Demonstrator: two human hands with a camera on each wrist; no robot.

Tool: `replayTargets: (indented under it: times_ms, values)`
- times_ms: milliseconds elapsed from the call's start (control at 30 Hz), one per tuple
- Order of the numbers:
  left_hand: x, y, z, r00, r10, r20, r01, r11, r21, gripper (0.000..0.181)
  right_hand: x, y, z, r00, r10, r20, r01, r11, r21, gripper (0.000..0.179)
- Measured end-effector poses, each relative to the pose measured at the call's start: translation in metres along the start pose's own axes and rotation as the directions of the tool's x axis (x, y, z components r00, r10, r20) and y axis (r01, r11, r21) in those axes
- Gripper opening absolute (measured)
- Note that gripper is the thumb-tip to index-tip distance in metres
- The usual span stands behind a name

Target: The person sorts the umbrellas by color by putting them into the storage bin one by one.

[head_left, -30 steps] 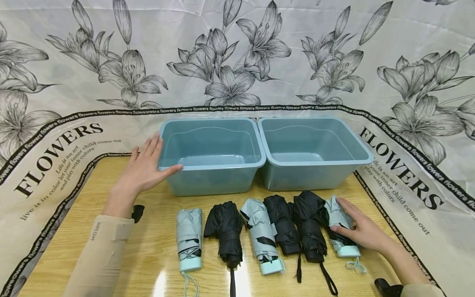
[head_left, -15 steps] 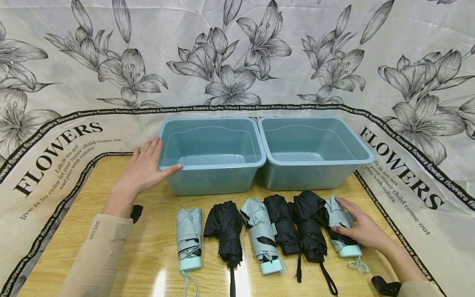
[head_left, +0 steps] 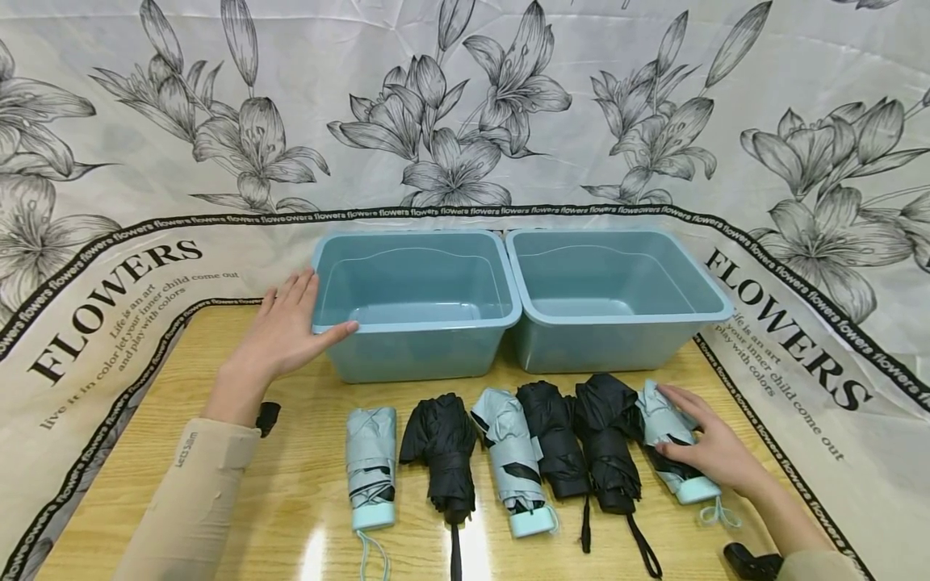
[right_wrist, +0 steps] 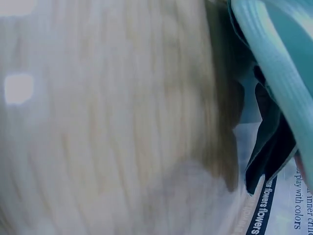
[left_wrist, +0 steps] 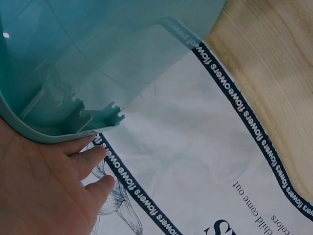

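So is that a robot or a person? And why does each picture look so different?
It's a person with two bare hands, no robot. The picture showing both hands comes from a camera on the person's head, looking forward and down. The other two come from little cameras, one on each wrist; the right one is blurry. The left hand rests against the rim of the left blue bin. The right blue bin stands beside it. The right hand has its fingers around a pale blue folded umbrella. Five more folded umbrellas, two pale blue and three black, lie on the wooden table.
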State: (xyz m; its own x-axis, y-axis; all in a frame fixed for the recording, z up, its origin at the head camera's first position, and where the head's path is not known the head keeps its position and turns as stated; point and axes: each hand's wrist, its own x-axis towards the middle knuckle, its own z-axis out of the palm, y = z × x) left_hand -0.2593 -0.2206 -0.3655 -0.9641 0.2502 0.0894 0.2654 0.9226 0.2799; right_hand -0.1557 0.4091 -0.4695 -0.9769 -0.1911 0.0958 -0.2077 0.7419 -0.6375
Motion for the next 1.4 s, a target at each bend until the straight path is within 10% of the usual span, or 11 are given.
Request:
replayTargets:
  times_ms: [433,633,1100,1400]
  values:
    - [0.000,0.000,0.001,1.000,0.005,-0.002,-0.005,1.000,0.003,0.116,-0.011,-0.007,-0.013,0.991,0.089,-0.101,-0.076,0.989,0.127,0.094]
    - [0.001,0.000,0.000,1.000,0.012,-0.010,-0.012,1.000,0.010,0.115,-0.012,-0.023,-0.018,0.986,0.020,-0.167,0.019,0.974,0.224,0.093]
    - [0.001,0.001,-0.002,1.000,0.026,-0.015,-0.026,1.000,0.009,0.116,0.020,-0.106,-0.023,0.938,-0.180,-0.296,0.331,0.717,0.613,0.092]
    - [0.001,0.001,-0.004,0.999,0.030,0.011,-0.030,1.000,0.004,0.116,0.065,-0.160,-0.026,0.937,-0.159,-0.311,0.333,0.679,0.654,0.091]
